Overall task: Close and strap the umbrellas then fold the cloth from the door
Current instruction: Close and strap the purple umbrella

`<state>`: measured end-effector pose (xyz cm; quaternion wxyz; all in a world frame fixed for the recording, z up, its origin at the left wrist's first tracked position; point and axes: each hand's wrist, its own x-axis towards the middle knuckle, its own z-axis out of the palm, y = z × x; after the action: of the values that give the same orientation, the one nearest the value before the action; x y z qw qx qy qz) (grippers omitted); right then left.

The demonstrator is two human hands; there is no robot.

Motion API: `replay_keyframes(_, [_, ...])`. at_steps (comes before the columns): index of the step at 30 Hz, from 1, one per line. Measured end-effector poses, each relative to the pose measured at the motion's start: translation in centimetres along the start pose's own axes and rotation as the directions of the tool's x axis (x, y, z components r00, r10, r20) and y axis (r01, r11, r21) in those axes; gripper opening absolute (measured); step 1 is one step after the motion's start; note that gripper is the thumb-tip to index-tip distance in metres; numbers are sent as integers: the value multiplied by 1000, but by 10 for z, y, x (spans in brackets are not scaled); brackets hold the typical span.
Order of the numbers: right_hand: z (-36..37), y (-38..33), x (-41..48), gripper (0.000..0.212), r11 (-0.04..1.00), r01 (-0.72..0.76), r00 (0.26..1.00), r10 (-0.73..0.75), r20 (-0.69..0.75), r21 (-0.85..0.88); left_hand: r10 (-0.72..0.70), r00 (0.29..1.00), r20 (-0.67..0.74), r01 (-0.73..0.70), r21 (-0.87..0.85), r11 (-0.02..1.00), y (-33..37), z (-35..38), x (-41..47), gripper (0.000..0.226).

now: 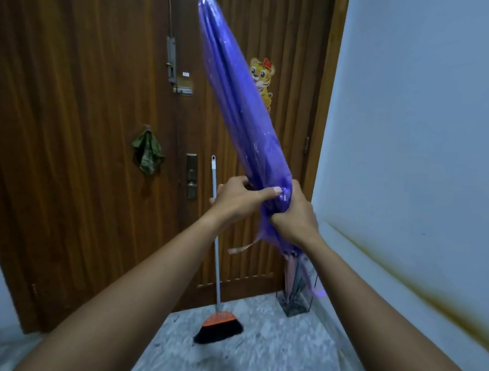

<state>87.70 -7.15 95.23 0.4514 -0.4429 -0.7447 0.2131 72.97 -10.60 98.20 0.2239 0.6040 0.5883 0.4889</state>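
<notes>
A closed purple umbrella (233,95) points up and to the left in front of the wooden door (66,110). My right hand (293,216) grips the bunched canopy near its lower end. My left hand (236,198) holds the same part from the left, thumb pressed on the folds. A pale strap (242,247) dangles loose below my hands. The umbrella's handle is hidden behind my right wrist. A green cloth (147,151) hangs from a hook on the door, left of the lock.
A broom (216,319) with an orange and black head leans against the door. A clear umbrella stand (295,299) with another umbrella in it sits in the corner by the white wall (418,141). The floor is grey marble. A tiger sticker (263,77) is on the door.
</notes>
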Motion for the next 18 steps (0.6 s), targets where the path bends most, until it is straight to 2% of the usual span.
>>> replay_keyframes(1, [-5,7,10,72,999,-26,999,25,-21,-43,73,995,-62,-61,174,983,-3,3,6,57])
replay_keyframes(2, [-12,14,23,66,992,-46,999,42,-34,-120,206,968,-146,-146,341,929,-5,6,11,53])
replay_keyframes(3, [-18,20,35,62,976,-48,999,43,-32,-211,395,890,-228,-239,505,829,-6,9,18,48])
replay_keyframes(4, [-24,25,49,58,955,-39,999,40,-3,-295,566,788,-243,-293,661,691,-7,11,26,46])
replay_keyframes(5, [-30,28,61,55,931,-15,998,35,48,-364,666,725,-172,-321,772,549,-11,14,39,53])
replay_keyframes(6, [-34,30,75,53,905,21,994,28,110,-424,677,735,-46,-342,837,428,-17,17,56,69])
replay_keyframes(7, [-37,32,88,52,873,71,985,14,171,-482,619,781,82,-366,863,348,-26,20,75,86])
replay_keyframes(8, [-38,35,103,51,830,132,974,-8,225,-542,535,828,170,-384,867,318,-34,23,95,100])
replay_keyframes(10, [-37,42,133,46,732,251,949,-58,309,-633,459,861,221,-404,845,351,-52,32,135,105])
replay_keyframes(12, [-31,51,165,47,642,332,930,-98,355,-691,466,865,189,-412,798,440,-71,46,171,85])
replay_keyframes(14, [-22,60,197,57,508,370,926,-133,354,-777,401,907,125,-371,688,624,-90,58,202,59])
replay_keyframes(16, [-12,73,226,75,317,319,940,-224,256,-893,263,962,76,-260,547,795,-107,62,232,47])
replay_keyframes(17, [-7,78,236,84,288,241,947,-277,161,-927,176,982,66,-187,461,868,-118,63,248,43])
replay_keyframes(18, [0,86,245,89,330,158,943,-329,43,-931,96,993,66,-113,336,935,-128,63,264,38])
